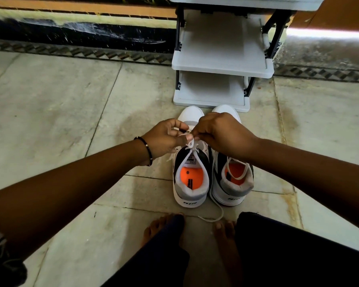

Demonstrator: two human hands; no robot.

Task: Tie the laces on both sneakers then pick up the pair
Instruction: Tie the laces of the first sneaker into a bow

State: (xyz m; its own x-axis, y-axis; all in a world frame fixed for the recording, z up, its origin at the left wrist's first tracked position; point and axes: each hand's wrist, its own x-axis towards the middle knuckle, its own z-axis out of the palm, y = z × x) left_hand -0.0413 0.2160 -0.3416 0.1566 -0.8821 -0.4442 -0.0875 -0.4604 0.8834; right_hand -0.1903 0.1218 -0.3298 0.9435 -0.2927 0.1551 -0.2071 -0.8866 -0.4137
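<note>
Two white, grey and black sneakers with orange insoles stand side by side on the floor, toes pointing away from me. Over the left sneaker [191, 172], my left hand [164, 137] and my right hand [220, 133] meet, each pinching the white lace [190, 145] just above the tongue. The lace ends are crossed between my fingertips. On the right sneaker [232, 179], the lace [214, 216] is loose; one end lies in the shoe opening and another trails over the heel onto the floor.
A white plastic shoe rack [222, 67] with black legs stands just beyond the toes. My bare feet [224, 228] and dark trouser legs are close behind the heels. Pale stone floor tiles spread left and right; a dark wall base runs along the back.
</note>
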